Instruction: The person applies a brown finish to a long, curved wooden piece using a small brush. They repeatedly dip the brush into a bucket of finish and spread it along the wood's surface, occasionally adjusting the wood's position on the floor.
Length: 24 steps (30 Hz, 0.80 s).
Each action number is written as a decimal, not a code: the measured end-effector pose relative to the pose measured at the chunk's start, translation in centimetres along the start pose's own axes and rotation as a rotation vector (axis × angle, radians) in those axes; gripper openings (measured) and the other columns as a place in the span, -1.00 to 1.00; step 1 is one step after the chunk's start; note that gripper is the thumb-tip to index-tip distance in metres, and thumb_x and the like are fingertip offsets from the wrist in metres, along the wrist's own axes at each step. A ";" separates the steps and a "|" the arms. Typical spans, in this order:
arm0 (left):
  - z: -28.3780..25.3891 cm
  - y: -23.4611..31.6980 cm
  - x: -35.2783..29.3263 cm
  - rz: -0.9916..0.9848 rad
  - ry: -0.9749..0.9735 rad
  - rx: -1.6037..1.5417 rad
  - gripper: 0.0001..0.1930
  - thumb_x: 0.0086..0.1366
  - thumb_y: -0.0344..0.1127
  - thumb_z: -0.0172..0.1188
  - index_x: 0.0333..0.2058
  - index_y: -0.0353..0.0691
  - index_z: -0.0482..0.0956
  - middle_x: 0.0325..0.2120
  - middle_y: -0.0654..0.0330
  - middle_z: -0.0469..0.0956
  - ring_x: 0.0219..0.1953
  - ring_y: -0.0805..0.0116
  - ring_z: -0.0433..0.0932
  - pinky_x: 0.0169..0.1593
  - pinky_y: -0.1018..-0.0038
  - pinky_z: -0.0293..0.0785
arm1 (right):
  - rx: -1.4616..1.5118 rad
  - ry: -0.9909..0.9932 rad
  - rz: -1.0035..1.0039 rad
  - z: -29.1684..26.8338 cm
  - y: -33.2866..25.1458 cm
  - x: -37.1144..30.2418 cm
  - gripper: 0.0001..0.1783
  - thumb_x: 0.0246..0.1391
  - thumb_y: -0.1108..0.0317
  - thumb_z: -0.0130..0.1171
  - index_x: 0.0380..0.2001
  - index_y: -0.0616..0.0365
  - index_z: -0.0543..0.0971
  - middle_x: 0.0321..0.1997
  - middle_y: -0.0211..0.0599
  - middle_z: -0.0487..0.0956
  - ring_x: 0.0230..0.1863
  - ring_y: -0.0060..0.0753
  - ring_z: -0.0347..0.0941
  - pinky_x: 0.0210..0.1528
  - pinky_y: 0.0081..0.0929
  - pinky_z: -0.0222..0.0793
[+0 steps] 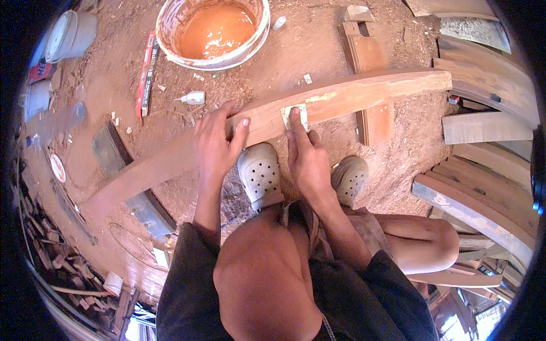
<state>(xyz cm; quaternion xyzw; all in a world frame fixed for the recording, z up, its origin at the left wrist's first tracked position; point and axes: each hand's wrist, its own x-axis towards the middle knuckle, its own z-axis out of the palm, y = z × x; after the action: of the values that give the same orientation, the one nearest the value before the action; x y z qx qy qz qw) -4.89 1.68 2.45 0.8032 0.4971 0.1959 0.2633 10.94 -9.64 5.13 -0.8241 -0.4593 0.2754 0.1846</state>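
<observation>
Fingers of your left hand (215, 139) curl over the far edge of a long, bowed wooden plank (392, 94), the thumb parted from them and laid on its upper face, so you have hold of it in a loose, half-open grip. Your right hand (307, 162) is partly closed, its index finger straight and pressing a small pale square pad (302, 116) flat on the wood; whether the thumb also pinches it, you cannot tell from here. The plank lies just ahead of you, its long axis crosswise and slanting, from near on your left to farther off on your right. Both hands touch it near its middle, but the right is nearer the yellowish smear (321, 98), which sits just beyond the pad toward the plank's right end. Beneath, the plank crosses brown boards (375, 125) on the right and a dark board (153, 215) on the left. Your grey clogs (260, 173) stand just on your side of it. Past its far edge are a nozzle bottle (195, 98), a narrow red-and-black box (147, 79) and a white bucket (263, 37) of orange liquid (216, 28). Farther right, more timber (483, 74) lies stacked.
</observation>
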 end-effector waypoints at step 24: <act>0.1 -0.2 0.1 -0.009 0.003 0.039 -0.63 0.23 -0.14 0.28 -0.06 -0.21 0.58 -0.27 0.15 0.65 -0.19 0.15 0.60 -0.08 0.23 0.40 | -0.817 -0.733 -0.551 -10.1 -2.0 10.3 -0.49 0.29 0.28 -0.05 0.30 -0.19 0.36 -0.08 0.04 0.59 -0.23 0.06 0.63 -0.22 -0.09 0.60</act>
<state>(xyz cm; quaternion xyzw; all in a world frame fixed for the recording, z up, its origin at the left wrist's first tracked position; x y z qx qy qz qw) -4.96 1.83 2.23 0.8057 0.5047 0.1861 0.2479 20.36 -0.29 11.19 -0.5307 -0.7575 0.2847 -0.2519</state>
